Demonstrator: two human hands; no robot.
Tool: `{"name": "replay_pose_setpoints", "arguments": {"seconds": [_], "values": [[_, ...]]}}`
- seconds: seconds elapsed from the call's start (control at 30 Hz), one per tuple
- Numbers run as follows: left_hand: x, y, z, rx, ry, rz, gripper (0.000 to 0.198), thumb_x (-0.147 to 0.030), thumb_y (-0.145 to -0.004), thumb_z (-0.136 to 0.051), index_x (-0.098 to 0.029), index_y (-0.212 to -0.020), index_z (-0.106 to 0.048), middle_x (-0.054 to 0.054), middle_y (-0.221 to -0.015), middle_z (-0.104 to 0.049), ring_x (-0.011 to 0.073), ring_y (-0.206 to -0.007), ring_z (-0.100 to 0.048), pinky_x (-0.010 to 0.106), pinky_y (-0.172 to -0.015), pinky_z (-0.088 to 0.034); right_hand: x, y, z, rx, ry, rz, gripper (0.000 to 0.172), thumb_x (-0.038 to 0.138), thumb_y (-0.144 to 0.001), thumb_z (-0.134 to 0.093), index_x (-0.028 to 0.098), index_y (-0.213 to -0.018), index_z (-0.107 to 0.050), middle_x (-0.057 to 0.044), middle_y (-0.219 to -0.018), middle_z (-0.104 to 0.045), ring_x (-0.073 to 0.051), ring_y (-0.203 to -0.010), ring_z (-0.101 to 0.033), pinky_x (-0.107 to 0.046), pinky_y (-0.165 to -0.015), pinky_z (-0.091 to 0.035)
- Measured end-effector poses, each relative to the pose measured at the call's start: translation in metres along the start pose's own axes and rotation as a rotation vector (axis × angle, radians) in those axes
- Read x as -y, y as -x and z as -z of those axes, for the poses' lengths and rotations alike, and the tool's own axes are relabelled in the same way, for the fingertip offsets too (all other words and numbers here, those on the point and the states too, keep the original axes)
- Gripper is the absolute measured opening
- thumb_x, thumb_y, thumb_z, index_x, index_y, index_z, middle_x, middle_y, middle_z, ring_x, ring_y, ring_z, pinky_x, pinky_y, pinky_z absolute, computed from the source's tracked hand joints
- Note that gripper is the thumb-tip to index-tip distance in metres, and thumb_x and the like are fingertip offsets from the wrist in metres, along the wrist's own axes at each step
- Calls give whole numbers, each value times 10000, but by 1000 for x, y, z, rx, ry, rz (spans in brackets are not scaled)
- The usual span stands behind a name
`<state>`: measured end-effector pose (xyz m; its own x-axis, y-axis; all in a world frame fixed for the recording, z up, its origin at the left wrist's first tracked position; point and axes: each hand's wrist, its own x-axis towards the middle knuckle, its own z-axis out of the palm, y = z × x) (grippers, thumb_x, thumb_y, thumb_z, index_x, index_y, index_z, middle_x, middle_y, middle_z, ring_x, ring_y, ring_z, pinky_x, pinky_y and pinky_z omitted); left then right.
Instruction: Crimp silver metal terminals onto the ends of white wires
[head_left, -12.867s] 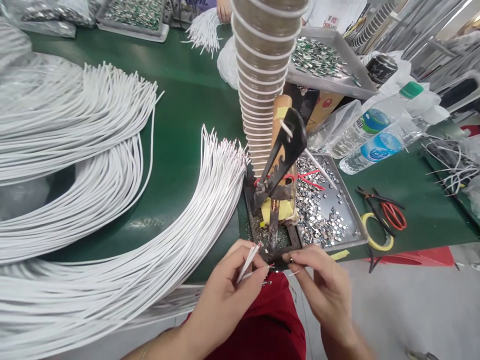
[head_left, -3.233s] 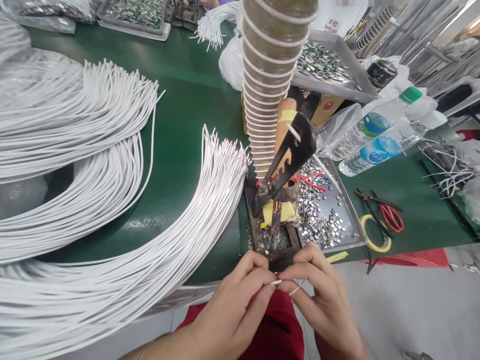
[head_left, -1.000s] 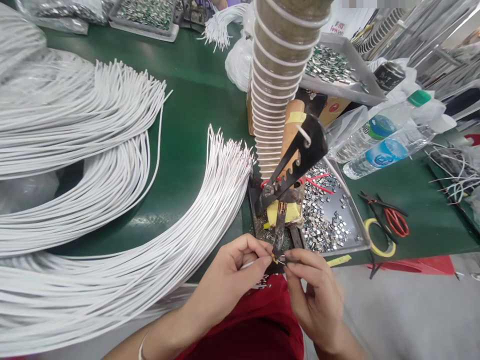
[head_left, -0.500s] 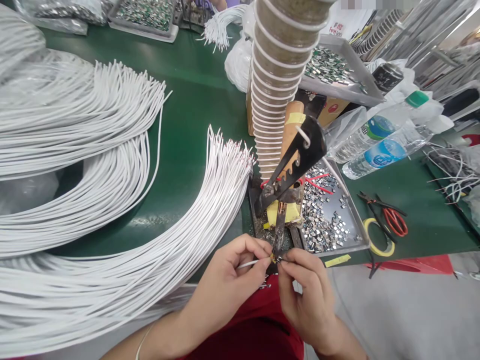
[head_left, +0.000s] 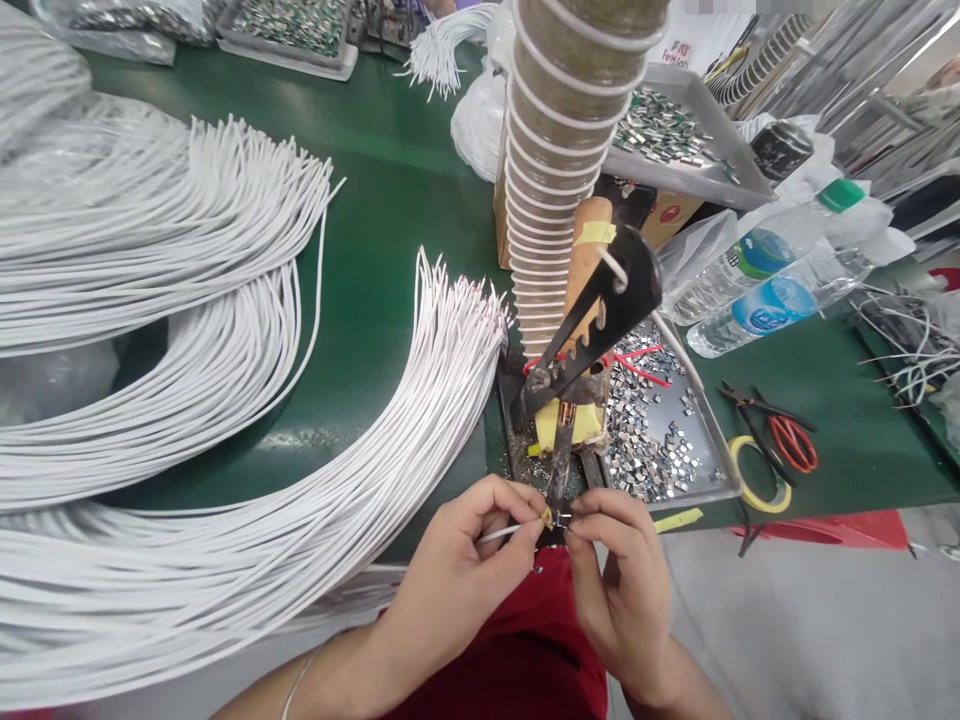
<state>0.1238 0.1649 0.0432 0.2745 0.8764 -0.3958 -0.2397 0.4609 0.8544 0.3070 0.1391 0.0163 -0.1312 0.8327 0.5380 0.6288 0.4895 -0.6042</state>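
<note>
Pinched between the thumb and fingers of my left hand [head_left: 469, 565] is a white cable [head_left: 499, 534], its end pointing right. My right hand [head_left: 626, 570] holds a small metal connector [head_left: 562, 520] by its right side, with thumb and fingertips closed. Cable end and connector meet just under the dark tip [head_left: 559, 475] of a soldering iron with a wooden handle [head_left: 590, 260], fixed in a black metal stand [head_left: 626, 280]. Whether cable and connector are joined I cannot tell; the fingertips partly cover them.
Bundles of white cables [head_left: 420, 420] spread over the green table [head_left: 382, 210] at left. A ribbed hose [head_left: 559, 170] rises behind the iron. To the right are a tray [head_left: 709, 470] of small metal parts, water bottles [head_left: 772, 305], pliers [head_left: 772, 425] and a yellow tape roll [head_left: 739, 475].
My right hand has shifted slightly right, and more of the metal connector shows between the two hands. The left hand keeps hold of the cable. The view has shifted slightly.
</note>
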Motion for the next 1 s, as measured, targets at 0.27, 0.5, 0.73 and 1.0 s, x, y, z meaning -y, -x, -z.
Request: {"name": "replay_pose_setpoints", "arguments": {"seconds": [0.27,0.5,0.73,1.0], "values": [[5,1,-2,-65,-151,-134,98,-175,-896,-714,-213,-815,-676,50,-1027,-791,192,-973,-760,267,-894,-589,-1,-3,-1,12,-108,-105,245,34,-980,-593,245,-1104,-618,-59,-1033,-688,-175,-943,-724,-296,-783,-646],[3,1,-3,-59,-255,-191,123,-163,-897,-683,-218,-788,-665,76,-1017,-816,216,-937,-774,302,-874,-598,1,-11,1,38,-79,-28,256,24,-968,-613,235,-1113,-628,-51,-1038,-718,-158,-950,-751,-268,-820,-644],[1,-2,-2,-72,-144,-143,113,-179,-870,-724,-219,-791,-654,45,-998,-793,190,-905,-776,250,-804,-623,2,-8,1,40,0,14,241,47,-985,-622,221,-1151,-632,-73,-1079,-718,-175,-985,-749,-300,-839,-668],[-3,0,-1,-32,-45,-68,124,-174,-862,-755,-209,-796,-656,14,-989,-756,142,-865,-737,203,-778,-600,1,-2,2,15,-1,43,301,17,-953,-650,210,-1184,-639,-81,-1089,-721,-191,-995,-749,-319,-842,-669]]}}
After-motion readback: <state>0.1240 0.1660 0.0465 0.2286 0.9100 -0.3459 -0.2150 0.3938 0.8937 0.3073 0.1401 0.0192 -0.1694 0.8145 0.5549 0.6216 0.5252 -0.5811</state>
